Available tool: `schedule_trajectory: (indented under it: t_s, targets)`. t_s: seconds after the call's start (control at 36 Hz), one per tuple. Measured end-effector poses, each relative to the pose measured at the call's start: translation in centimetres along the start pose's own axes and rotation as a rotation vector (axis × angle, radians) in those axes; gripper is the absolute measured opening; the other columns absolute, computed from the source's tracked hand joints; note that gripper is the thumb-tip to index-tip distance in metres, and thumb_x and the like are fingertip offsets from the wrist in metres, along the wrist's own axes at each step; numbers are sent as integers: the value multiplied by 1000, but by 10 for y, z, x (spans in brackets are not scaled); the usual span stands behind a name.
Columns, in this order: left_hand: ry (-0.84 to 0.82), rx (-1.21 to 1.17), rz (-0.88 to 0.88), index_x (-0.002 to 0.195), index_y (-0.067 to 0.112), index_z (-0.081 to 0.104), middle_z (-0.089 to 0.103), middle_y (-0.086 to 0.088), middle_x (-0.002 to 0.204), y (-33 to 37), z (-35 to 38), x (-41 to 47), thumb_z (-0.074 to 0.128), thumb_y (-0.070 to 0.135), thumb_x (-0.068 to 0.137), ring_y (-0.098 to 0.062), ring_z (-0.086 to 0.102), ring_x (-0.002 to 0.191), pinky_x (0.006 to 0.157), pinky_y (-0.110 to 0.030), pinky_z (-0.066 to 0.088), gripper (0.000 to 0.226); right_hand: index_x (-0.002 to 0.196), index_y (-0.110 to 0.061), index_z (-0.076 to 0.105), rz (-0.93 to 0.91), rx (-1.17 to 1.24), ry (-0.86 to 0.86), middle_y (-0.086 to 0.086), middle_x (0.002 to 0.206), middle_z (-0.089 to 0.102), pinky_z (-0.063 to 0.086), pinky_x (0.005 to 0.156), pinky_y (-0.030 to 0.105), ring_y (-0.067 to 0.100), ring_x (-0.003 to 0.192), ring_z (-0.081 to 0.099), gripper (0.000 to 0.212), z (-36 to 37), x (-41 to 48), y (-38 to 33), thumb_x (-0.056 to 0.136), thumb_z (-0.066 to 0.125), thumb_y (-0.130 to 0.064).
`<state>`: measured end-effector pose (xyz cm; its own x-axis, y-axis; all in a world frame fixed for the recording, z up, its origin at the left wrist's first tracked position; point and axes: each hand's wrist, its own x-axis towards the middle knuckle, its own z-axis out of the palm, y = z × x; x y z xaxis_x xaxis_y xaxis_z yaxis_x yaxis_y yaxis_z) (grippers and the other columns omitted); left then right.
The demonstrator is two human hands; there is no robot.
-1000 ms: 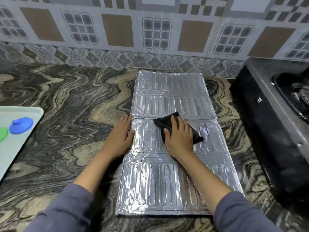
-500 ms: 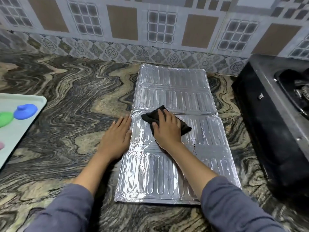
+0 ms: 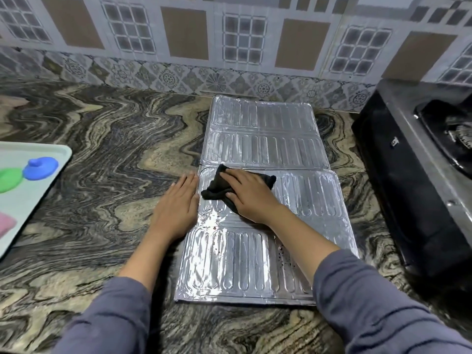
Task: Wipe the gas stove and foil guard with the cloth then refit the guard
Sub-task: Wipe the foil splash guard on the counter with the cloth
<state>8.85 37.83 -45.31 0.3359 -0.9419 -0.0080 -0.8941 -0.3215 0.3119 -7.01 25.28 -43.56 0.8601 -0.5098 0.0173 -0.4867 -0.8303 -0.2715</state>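
The ribbed silver foil guard (image 3: 260, 139) lies flat and unfolded on the marbled counter (image 3: 107, 200). A black cloth (image 3: 217, 186) rests on the guard's near panel, close to its left edge, and my right hand (image 3: 251, 198) presses flat on it. My left hand (image 3: 177, 209) lies palm down on the counter, fingers together, touching the guard's left edge. Dark specks dot the guard's near panel. The black gas stove (image 3: 419, 175) stands at the right, with part of one burner showing.
A pale tray (image 3: 38, 198) sits at the left edge with a blue lid (image 3: 40, 167), a green lid and a pink item on it. A patterned tiled wall (image 3: 229, 47) runs behind the counter.
My right hand has slid the cloth leftward across the guard toward its left edge. My left hand has stayed at that edge.
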Motion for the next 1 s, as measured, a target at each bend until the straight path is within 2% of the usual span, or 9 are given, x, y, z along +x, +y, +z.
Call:
schedule_trajectory:
  t_s: [0.19,0.36,0.56,0.72,0.81,0.89,1.0]
  targets:
    - [21,-2,3,149,18,11,6,4,158,0,0,-1,16,32,98,-7,3,145,117,-28,2,53,146,-25,21,-56,27,-71,-2,155,21,8,115,38,19,143,16,51,-3,7,-4,98,37,-31]
    - [27,-18,-9,149,19,11,7,5,158,-1,1,-1,20,28,100,-6,3,145,118,-27,2,51,145,-26,28,-121,76,-67,-4,153,26,9,116,41,19,142,18,50,2,-5,-5,96,40,-31]
    - [30,-39,-1,149,19,13,10,5,157,-2,0,-1,22,30,100,-7,5,145,118,-28,4,51,144,-31,25,-175,38,-68,-8,153,27,7,116,36,14,142,17,60,8,-37,-6,90,19,-56]
    - [34,-96,17,147,18,22,16,2,156,-2,-4,-1,30,31,99,-12,11,145,117,-30,7,51,144,-32,24,-124,52,-48,-9,153,27,5,116,35,13,143,15,57,8,-48,-10,92,20,-53]
    - [53,-193,-17,144,17,32,25,2,154,-3,-7,-2,39,31,97,-14,20,143,116,-33,17,50,144,-31,26,-100,71,-40,-9,153,26,5,116,35,13,143,15,51,8,-49,-12,96,27,-48]
    - [51,-232,-68,144,19,33,28,3,153,-3,-8,-11,42,33,96,-15,25,142,115,-41,25,51,143,-32,27,-84,80,-32,-10,153,26,6,115,35,13,143,16,54,9,-48,-15,93,22,-50]
    - [49,-236,-66,146,18,29,24,4,154,4,-1,-37,40,31,97,-13,19,144,118,-41,20,52,144,-31,27,-73,80,-18,-11,153,25,5,115,35,12,142,16,48,12,-49,-15,98,29,-45]
